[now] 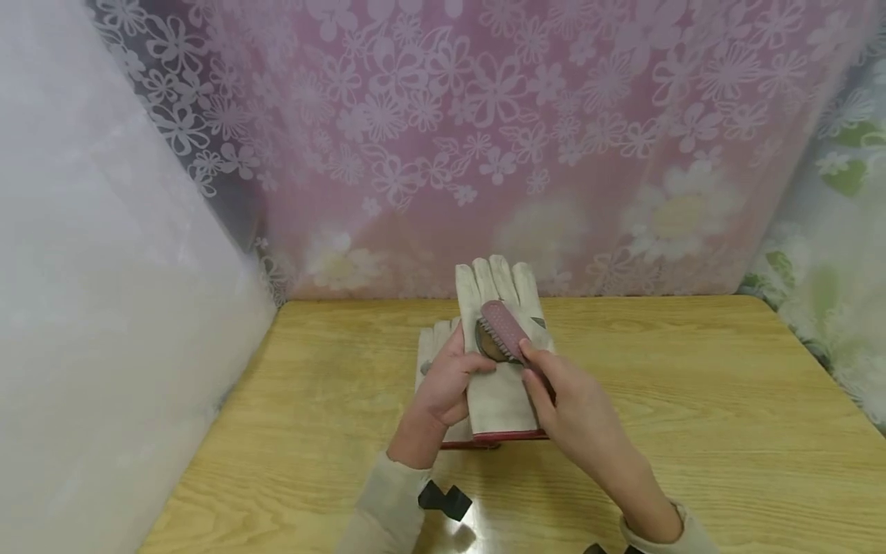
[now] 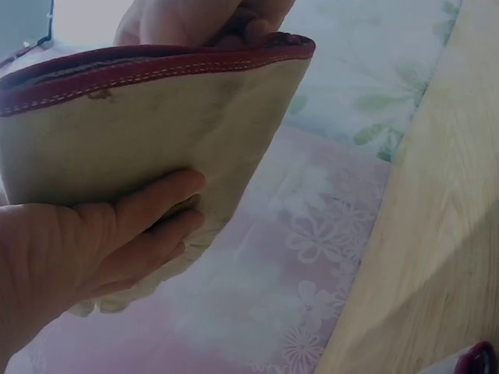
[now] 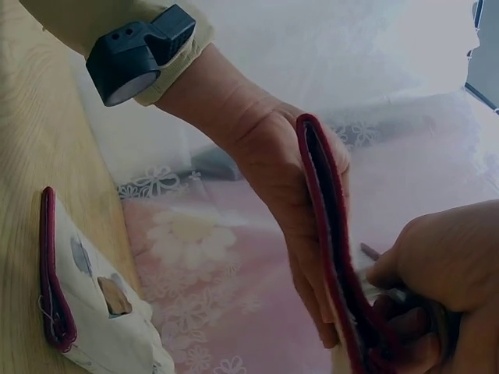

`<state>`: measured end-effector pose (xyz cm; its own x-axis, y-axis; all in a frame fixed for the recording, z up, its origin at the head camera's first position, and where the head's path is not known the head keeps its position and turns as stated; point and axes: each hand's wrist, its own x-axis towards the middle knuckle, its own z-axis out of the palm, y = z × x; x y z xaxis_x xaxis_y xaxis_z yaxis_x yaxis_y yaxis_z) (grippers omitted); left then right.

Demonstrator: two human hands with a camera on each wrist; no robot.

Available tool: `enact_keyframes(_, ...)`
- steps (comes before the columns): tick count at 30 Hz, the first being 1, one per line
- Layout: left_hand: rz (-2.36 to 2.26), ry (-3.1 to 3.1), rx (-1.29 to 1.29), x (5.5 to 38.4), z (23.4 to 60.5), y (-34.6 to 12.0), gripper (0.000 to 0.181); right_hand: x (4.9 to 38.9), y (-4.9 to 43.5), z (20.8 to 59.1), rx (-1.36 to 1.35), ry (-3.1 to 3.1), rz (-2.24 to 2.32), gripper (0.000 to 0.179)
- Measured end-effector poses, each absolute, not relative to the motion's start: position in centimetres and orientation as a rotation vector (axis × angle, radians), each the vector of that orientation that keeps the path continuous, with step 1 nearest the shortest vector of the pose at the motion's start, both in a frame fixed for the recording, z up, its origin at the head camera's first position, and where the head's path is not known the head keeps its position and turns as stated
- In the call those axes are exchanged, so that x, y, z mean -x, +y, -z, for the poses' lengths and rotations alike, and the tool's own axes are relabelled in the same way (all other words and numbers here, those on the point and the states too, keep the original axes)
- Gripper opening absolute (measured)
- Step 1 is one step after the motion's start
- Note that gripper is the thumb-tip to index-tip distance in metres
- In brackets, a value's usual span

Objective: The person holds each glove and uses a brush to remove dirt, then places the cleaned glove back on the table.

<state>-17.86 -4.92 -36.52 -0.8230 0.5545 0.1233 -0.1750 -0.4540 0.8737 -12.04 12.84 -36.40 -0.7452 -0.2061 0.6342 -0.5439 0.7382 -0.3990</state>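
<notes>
A cream work glove point(image 1: 505, 400) with red trim at its cuff is held up over the table, fingers pointing away. My left hand point(image 1: 446, 385) grips it by the side, thumb on the front; in the left wrist view its fingers point(image 2: 148, 206) lie across the back. In my right hand point(image 1: 581, 408) is a pink brush point(image 1: 504, 327), pinched by the handle. Its bristles face the brown round patch point(image 1: 490, 348) on the glove and overlap it in the head view. A second matching glove point(image 3: 109, 327) lies on the table, partly hidden behind the held one.
The wooden table point(image 1: 692, 369) stretches out on both sides of the hands. A pink flowered curtain point(image 1: 415, 115) hangs at its back edge, with a white sheet point(image 1: 124, 269) at the left. A black device point(image 1: 445, 500) sits at the left wrist.
</notes>
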Motion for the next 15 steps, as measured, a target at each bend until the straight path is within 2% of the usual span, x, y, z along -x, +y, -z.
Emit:
enact_keyframes(7, -2.453, 1.285, -0.442, 18.36, 36.56, -5.78, 0.077, 11.54, 12.77, 36.03, -0.608, -2.471, -0.775, 0.039)
enact_keyframes(15, -2.314, 1.273, -0.537, 17.87, 36.35, -5.36, 0.087, 11.33, 13.09, 35.77, -0.593, -2.442, -0.898, 0.042)
